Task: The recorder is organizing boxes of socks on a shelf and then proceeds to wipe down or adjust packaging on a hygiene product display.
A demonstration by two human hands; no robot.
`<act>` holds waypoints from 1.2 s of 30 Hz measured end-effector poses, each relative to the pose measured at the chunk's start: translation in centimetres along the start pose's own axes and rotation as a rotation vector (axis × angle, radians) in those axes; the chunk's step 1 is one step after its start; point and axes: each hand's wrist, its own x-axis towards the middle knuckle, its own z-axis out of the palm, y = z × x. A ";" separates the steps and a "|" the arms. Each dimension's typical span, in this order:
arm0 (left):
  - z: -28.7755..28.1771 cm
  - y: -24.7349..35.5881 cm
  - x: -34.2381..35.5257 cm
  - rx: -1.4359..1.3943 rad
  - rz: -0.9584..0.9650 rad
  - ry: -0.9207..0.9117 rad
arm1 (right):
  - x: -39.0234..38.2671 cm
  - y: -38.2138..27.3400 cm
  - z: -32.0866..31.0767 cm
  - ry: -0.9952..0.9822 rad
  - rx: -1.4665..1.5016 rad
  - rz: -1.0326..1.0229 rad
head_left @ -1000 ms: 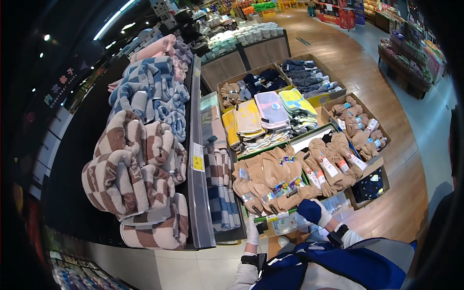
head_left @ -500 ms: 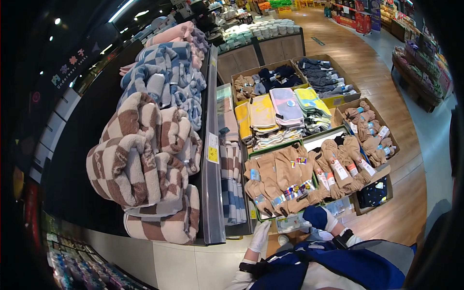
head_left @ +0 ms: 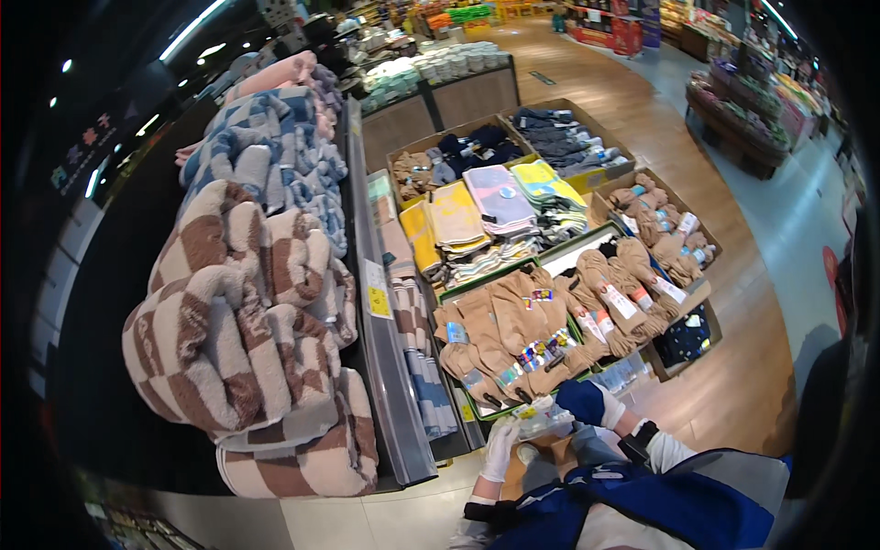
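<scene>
- Head view: right hand (head_left: 612, 409), lower centre, has its fingers around a dark blue bundle (head_left: 580, 401).
- Left hand (head_left: 500, 450), white-gloved, is just below beige socks (head_left: 502, 316); I cannot tell its fingers' spread.
- Brown-checked towels (head_left: 240, 344) pile at left.

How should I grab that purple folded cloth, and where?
Probably pinch the purple folded cloth by its near edge, coming from the person's side: it lies on top with that edge exposed. Use the left hand; the right hand holds a dark blue item.
</scene>
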 end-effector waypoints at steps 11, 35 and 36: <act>6.1 1.8 -0.9 -0.464 -0.651 -0.313 | -9.0 -0.5 3.3 0.273 1.946 0.988; 56.1 7.0 -12.9 0.336 0.006 -1.621 | -52.1 -12.1 -9.9 1.474 1.535 0.708; 57.7 6.3 -13.8 0.332 -0.020 -1.725 | -53.0 -12.5 -9.1 1.577 1.458 0.582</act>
